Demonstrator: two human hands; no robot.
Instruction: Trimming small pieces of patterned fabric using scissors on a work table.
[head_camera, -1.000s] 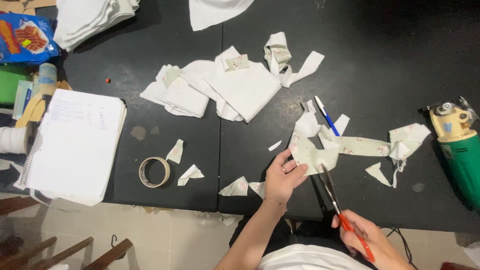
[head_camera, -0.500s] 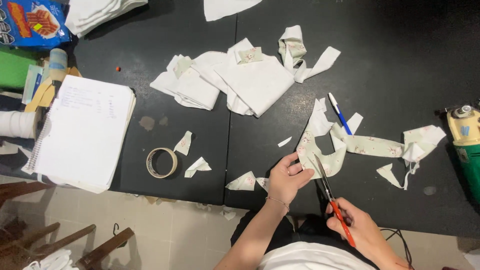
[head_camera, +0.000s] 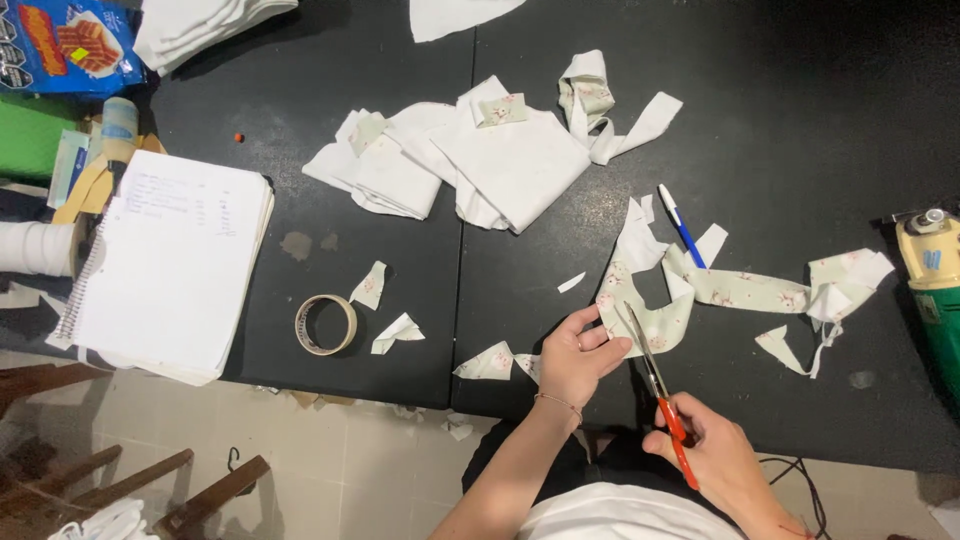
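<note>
My left hand pinches the near edge of a pale green patterned fabric piece lying on the black table. My right hand grips red-handled scissors, whose blades point up into that fabric beside my left fingers. The fabric runs on to the right as a long strip ending in a crumpled end. A blue and white pen lies just beyond the fabric.
Folded white cloth pieces lie at the table's middle. A tape roll and small fabric scraps sit near the front edge. A spiral notebook lies left, a green power tool at the right edge.
The view has shifted slightly. My right hand has pushed the scissors further up into the fabric while my left hand keeps hold of its edge.
</note>
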